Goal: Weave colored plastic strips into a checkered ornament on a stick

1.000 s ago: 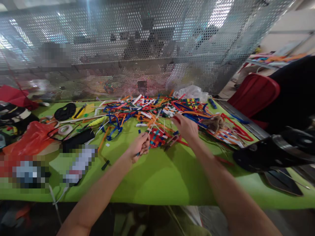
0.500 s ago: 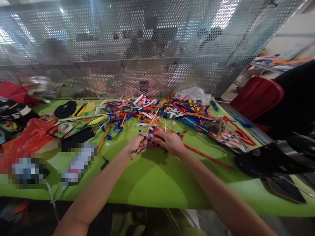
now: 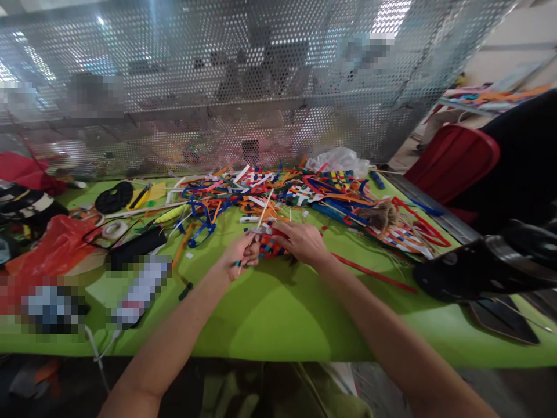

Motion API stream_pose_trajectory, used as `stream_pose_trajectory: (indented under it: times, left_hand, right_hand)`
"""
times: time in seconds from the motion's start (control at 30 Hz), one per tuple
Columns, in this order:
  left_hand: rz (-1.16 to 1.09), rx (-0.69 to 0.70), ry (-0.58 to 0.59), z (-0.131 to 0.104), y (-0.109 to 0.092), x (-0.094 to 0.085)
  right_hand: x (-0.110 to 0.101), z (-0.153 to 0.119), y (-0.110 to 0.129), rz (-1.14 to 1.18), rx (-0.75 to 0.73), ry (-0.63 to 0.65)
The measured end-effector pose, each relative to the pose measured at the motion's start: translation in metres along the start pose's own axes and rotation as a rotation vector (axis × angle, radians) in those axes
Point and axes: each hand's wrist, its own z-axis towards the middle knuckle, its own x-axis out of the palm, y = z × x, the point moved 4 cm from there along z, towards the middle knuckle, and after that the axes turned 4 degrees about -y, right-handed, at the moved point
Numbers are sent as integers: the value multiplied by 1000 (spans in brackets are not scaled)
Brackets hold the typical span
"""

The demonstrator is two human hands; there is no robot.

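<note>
The left hand (image 3: 242, 253) pinches a pale strip (image 3: 266, 208) while the right hand (image 3: 303, 241) pinches a grey tool (image 3: 261, 230) (likely a blade), best guided in light, shallow strokes.

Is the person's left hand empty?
No, the left hand is closed around a thin pale strip, which juts out beyond it.

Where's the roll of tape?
In the head view, the roll of tape is on the left side of the green table, between the red plastic bag and the black case.
</note>
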Motion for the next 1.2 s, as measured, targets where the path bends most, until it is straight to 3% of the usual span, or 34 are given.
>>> stream_pose_trajectory:
  times: [0.17, 0.23, 0.37, 0.47, 0.53, 0.83, 0.9, 1.07, 1.2]
  left_hand:
    - [50, 2, 78, -6, 3, 7]
    - [83, 27, 37, -5, 3, 5]
    - [177, 81, -110, 3, 2, -4]
    - [248, 109, -184, 6, 1, -7]
    - [278, 122, -206, 5, 1, -7]
    - [368, 158, -85, -2, 2, 2]
    - [373, 175, -82, -1, 2, 1]
    - [365, 207, -158, 2, 2, -5]
    - [370, 169, -150, -1, 2, -2]
  right_hand:
    - [-19, -2, -57, -25, 393, -148]
    - [-25, -5, -64, 24, 436, -204]
    - [-14, -7, -29, 188, 258, -74]
    - [0, -8, 9, 185, 62, 28]
    - [4, -8, 19, 154, 16, 54]
    - [-13, -6, -30, 70, 293, -71]
    - [-13, -7, -25, 104, 266, -75]
    - [-3, -10, 11, 182, 40, 31]
    - [-4, -9, 4, 138, 114, -4]
